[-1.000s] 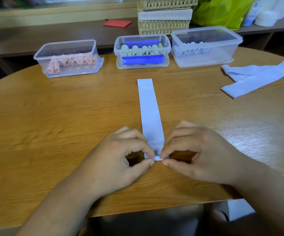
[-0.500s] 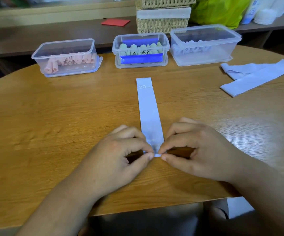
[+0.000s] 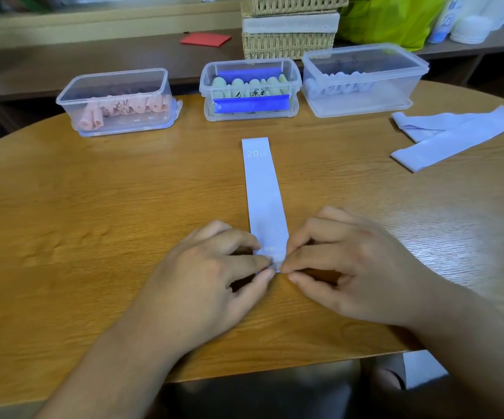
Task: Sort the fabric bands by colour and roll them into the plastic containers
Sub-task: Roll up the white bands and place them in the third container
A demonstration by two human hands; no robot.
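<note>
A pale lavender band [image 3: 262, 192] marked "20 LB" lies flat on the round wooden table [image 3: 93, 207], running away from me. Its near end is curled into a small tight roll. My left hand [image 3: 211, 282] pinches the roll's left side between thumb and forefinger, and my right hand [image 3: 344, 270] pinches its right side. Three clear plastic containers stand at the back: the left container [image 3: 117, 101] holds pink rolls, the middle container [image 3: 250, 89] holds green rolls and blue bands, the right container [image 3: 362, 80] holds lavender rolls.
Two more loose lavender bands [image 3: 462, 131] lie flat at the table's right edge. Behind the table runs a low shelf with wicker baskets [image 3: 290, 28], a green bag [image 3: 392, 19], a red card [image 3: 205, 39] and white bottles.
The roll at the band's near end has grown slightly and moved a little away from me, with both hands following it. The flat part looks shorter.
</note>
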